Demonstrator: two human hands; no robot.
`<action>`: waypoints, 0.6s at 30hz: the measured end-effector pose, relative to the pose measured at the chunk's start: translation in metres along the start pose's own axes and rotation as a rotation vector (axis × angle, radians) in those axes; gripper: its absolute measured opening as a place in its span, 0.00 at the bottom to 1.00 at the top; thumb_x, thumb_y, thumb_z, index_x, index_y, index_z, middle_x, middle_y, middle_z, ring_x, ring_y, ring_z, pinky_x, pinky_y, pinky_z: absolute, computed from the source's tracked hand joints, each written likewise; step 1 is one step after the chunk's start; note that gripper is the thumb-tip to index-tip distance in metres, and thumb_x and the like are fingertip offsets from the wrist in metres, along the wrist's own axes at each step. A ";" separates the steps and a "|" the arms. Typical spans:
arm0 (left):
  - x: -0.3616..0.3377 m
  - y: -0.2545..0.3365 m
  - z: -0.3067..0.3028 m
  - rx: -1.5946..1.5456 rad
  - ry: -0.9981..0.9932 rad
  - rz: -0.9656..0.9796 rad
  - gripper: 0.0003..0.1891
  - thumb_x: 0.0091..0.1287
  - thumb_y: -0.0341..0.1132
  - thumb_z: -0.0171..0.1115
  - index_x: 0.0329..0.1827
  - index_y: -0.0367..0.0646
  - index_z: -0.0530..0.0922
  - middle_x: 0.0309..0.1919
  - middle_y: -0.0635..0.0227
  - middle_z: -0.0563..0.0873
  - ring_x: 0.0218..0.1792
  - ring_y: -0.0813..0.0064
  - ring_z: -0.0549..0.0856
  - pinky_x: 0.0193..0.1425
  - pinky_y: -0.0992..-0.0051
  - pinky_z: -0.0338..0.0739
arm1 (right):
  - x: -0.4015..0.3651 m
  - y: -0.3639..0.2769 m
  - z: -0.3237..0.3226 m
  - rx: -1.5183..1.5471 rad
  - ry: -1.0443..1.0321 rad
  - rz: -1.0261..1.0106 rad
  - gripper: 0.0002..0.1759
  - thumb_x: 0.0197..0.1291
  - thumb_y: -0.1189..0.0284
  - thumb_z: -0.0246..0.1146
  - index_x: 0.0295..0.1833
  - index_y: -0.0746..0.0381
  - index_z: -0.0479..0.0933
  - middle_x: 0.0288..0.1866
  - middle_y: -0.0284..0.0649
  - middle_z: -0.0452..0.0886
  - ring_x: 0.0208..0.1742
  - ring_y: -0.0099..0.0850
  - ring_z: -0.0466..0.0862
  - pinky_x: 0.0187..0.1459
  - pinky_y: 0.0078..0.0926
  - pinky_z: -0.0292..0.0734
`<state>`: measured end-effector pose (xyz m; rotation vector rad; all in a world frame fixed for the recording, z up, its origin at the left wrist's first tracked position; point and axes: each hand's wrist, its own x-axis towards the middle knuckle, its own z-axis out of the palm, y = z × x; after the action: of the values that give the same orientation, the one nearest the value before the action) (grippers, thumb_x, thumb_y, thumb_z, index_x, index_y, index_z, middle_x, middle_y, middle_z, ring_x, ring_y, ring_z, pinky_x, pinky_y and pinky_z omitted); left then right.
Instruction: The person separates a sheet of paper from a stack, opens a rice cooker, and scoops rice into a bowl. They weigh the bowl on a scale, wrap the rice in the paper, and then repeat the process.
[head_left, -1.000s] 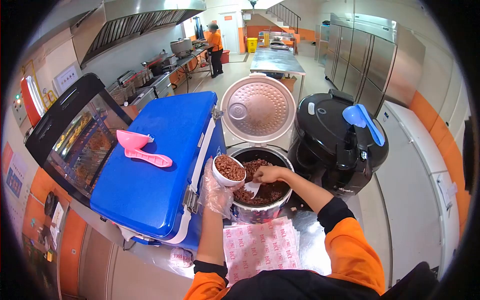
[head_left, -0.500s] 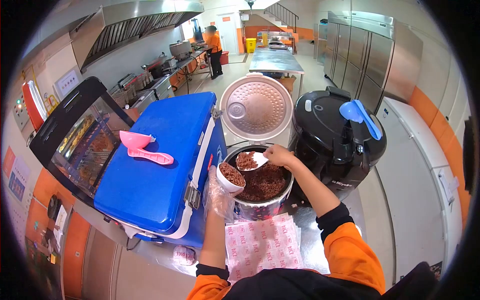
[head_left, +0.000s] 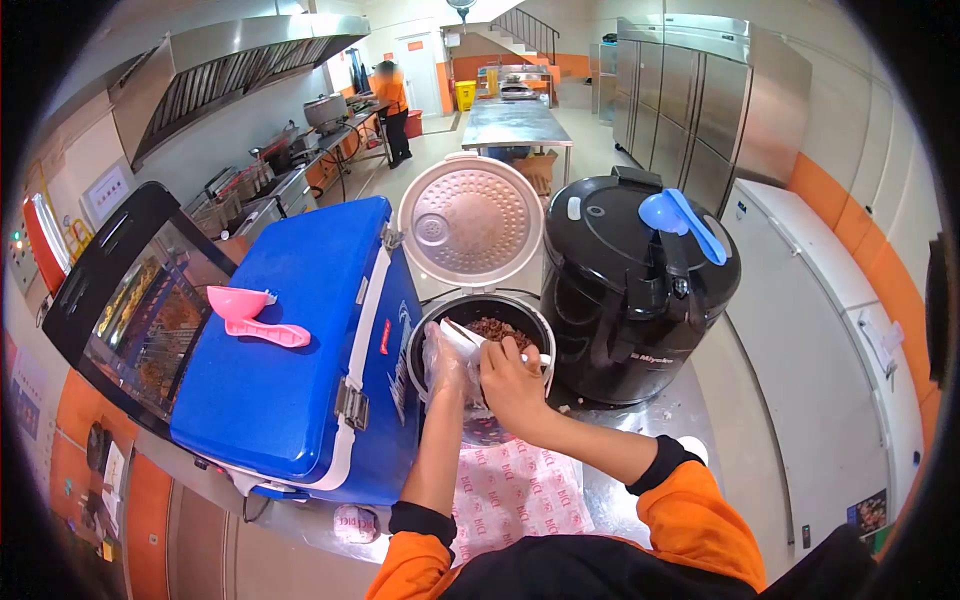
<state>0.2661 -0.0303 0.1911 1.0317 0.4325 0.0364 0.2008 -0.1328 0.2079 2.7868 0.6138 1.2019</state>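
Note:
My left hand [head_left: 447, 362], in a clear plastic glove, is wrapped round a small white bowl [head_left: 461, 340] tilted over the open rice cooker [head_left: 536, 312]. Bare, my right hand [head_left: 512, 385] grips the white spatula [head_left: 540, 359] by its handle, close beside the bowl. The spatula's blade is mostly hidden by the hand and bowl. Dark reddish-brown rice [head_left: 497, 331] shows inside the cooker. Behind the pot its round lid [head_left: 472, 222] stands raised. Printed pink-and-white paper [head_left: 520, 500] lies in front of the cooker.
A blue cooler [head_left: 290, 330] with a pink scoop [head_left: 262, 318] on top stands left. To the right is a closed black cooker [head_left: 640, 290] bearing a blue scoop [head_left: 685, 222]. A wrapped item [head_left: 355, 523] lies at the front left. A person [head_left: 393, 110] stands far back.
The bowl has tipped and moved over the pot, its rice no longer visible. My right hand has come down and left beside it with the spatula. The whole view has shifted slightly.

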 end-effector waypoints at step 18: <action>0.004 -0.007 0.000 -0.361 -0.166 -0.089 0.30 0.63 0.66 0.43 0.53 0.54 0.75 0.42 0.66 0.84 0.43 0.65 0.84 0.38 0.59 0.82 | 0.001 0.042 -0.028 0.933 -0.288 0.226 0.15 0.62 0.79 0.53 0.53 0.65 0.77 0.33 0.62 0.79 0.36 0.56 0.81 0.39 0.45 0.76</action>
<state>0.2686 -0.0331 0.1839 0.6532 0.3056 -0.0489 0.1958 -0.1747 0.2366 3.7715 1.0652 0.5608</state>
